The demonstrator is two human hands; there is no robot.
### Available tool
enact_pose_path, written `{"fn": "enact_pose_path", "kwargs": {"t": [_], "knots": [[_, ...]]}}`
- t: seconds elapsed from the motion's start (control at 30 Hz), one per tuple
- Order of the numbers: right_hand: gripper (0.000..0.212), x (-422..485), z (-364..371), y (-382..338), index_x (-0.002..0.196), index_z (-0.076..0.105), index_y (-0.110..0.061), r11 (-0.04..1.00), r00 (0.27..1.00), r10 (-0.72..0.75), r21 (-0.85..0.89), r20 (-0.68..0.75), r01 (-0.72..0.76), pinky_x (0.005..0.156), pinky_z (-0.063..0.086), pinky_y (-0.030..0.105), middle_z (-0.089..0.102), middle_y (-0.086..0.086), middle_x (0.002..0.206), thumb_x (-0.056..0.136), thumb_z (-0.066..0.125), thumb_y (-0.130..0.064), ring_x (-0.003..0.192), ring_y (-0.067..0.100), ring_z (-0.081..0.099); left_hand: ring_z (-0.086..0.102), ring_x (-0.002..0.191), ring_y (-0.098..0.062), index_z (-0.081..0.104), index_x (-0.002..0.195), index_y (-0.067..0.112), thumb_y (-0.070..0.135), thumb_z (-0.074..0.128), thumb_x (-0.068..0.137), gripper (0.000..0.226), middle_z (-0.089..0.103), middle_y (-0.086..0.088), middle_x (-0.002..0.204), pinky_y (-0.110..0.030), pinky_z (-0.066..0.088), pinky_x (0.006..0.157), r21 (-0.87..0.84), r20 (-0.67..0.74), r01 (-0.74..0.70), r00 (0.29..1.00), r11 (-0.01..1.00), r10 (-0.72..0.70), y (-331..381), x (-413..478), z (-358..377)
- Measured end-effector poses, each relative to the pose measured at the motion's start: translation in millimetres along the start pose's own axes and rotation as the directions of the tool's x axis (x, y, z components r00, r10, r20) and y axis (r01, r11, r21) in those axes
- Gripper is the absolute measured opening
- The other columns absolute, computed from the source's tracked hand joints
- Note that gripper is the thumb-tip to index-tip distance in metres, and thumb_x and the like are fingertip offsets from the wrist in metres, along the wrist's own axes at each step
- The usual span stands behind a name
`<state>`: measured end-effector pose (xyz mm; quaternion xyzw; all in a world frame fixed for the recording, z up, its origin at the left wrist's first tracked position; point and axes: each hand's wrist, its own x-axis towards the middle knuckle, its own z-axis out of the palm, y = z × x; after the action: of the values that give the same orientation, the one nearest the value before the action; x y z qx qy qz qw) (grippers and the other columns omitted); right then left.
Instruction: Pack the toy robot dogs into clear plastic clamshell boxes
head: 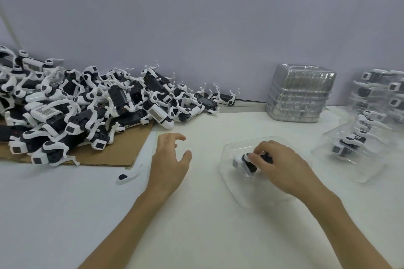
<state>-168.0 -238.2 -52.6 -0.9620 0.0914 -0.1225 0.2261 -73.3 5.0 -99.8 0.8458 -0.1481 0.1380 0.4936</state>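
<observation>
White tabletop [196, 220] is showing all round the open clamshell box [228, 182]; the dog heap [87, 105] is lying well left. Inside the box the right hand [282, 166] is pinching a toy robot dog [241, 162]; left of the box, the left hand [168, 159] is hovering, fingers loosely spread, empty.

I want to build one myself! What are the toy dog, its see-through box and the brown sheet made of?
Toy dog: probably hard plastic, smooth white and black shells. Box: thin clear plastic, since the table shows through and its rim glints. Brown sheet: seemingly cardboard, dull and flat with a ragged edge.
</observation>
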Motion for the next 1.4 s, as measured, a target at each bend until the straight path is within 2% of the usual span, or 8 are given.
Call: {"fn": "enact_pose_path", "kwargs": {"t": [0.13, 0.23, 0.37, 0.63, 0.93, 1.13, 1.27, 1.4], "knots": [[0.021, -10, -24, 14, 0.111, 0.059, -0.029, 0.957, 0.979, 0.148, -0.231, -0.139, -0.178, 0.095, 0.043, 0.04, 0.06, -0.007, 0.119, 0.097, 0.055, -0.044, 0.109, 0.019, 0.057, 0.055, 0.112, -0.014, 0.054, 0.119, 0.026, 0.015, 0.062, 0.092, 0.03, 0.039, 0.011, 0.123, -0.042, 0.047, 0.097, 0.03, 0.036, 0.026, 0.999, 0.999, -0.027, 2, -2, 3], [0.026, -32, -18, -4, 0.119, 0.064, -0.026, 0.957, 0.929, -0.053, 0.248, -0.366, 0.152, 0.094, 0.042, 0.021, 0.065, -0.012, 0.12, 0.093, 0.064, -0.029, 0.113, 0.011, 0.061, 0.055, 0.113, -0.015, 0.055, 0.119, 0.026, 0.013, 0.062, 0.093, 0.03, 0.039, 0.01, 0.124, -0.04, 0.046, 0.097, 0.021, 0.031, 0.033, 0.999, 0.999, -0.034, 3, -1, 5], [0.031, -64, 16, -14, 0.125, 0.065, -0.034, 0.709, 0.979, -0.19, 0.701, 0.074, 0.084, 0.099, 0.05, 0.035, 0.065, -0.021, 0.129, 0.094, 0.066, -0.032, 0.121, 0.003, 0.062, 0.055, 0.111, -0.014, 0.055, 0.117, 0.027, 0.013, 0.061, 0.093, 0.029, 0.039, 0.01, 0.123, -0.034, 0.044, 0.091, 0.0, 0.025, 0.04, 0.999, 0.999, -0.04, 1, -2, 5], [0.034, -37, -7, 74, 0.122, 0.066, -0.023, 0.744, 0.996, 0.079, 0.663, 0.038, -0.084, 0.079, 0.059, 0.033, 0.075, -0.002, 0.114, 0.1, 0.053, -0.001, 0.094, 0.022, 0.075, 0.054, 0.11, -0.012, 0.055, 0.117, 0.027, 0.012, 0.061, 0.094, 0.028, 0.038, 0.009, 0.125, -0.03, 0.042, 0.088, -0.011, 0.022, 0.029, 0.999, 1.0, -0.029, 0, -1, 7], [0.047, 34, 5, 104, 0.14, 0.049, -0.031, 0.741, 0.983, 0.168, 0.649, 0.072, -0.175, 0.102, 0.046, 0.034, 0.055, -0.015, 0.141, 0.099, 0.062, -0.012, 0.127, 0.007, 0.054, 0.055, 0.11, -0.013, 0.055, 0.116, 0.027, 0.011, 0.061, 0.093, 0.028, 0.039, 0.01, 0.124, -0.031, 0.043, 0.089, 0.0, 0.023, 0.036, 0.999, 0.999, -0.036, -1, -2, 7], [0.034, 54, 19, 65, 0.131, 0.061, -0.02, 0.86, 0.994, 0.09, 0.498, 0.063, -0.11, 0.089, 0.046, 0.021, 0.06, -0.004, 0.136, 0.099, 0.061, -0.01, 0.112, 0.011, 0.06, 0.056, 0.111, -0.013, 0.055, 0.114, 0.029, 0.012, 0.059, 0.093, 0.027, 0.039, 0.012, 0.123, -0.032, 0.044, 0.088, 0.008, 0.046, 0.023, 0.999, 1.0, -0.023, -3, -2, 9], [0.029, 35, 50, 23, 0.123, 0.064, -0.027, 0.941, 0.974, -0.164, 0.322, 0.155, 0.107, 0.091, 0.04, 0.019, 0.061, -0.015, 0.123, 0.098, 0.062, -0.012, 0.104, 0.0, 0.057, 0.058, 0.113, -0.017, 0.054, 0.124, 0.031, 0.025, 0.055, 0.097, 0.028, 0.039, 0.009, 0.143, -0.038, 0.039, 0.104, 0.227, 0.152, -0.038, 0.988, 0.973, 0.003, -7, -2, 9], [0.042, 38, 73, -15, 0.139, 0.056, -0.026, 0.945, 0.91, -0.318, 0.166, 0.265, 0.282, 0.112, 0.033, 0.026, 0.048, -0.011, 0.144, 0.098, 0.062, -0.025, 0.131, 0.007, 0.046, 0.011, 0.154, -0.017, 0.025, 0.156, 0.031, 0.045, 0.035, 0.105, 0.054, 0.007, 0.003, 0.168, -0.043, 0.007, 0.123, 0.556, 0.378, -0.154, 0.922, 0.817, -0.084, -20, -4, 12]]}}
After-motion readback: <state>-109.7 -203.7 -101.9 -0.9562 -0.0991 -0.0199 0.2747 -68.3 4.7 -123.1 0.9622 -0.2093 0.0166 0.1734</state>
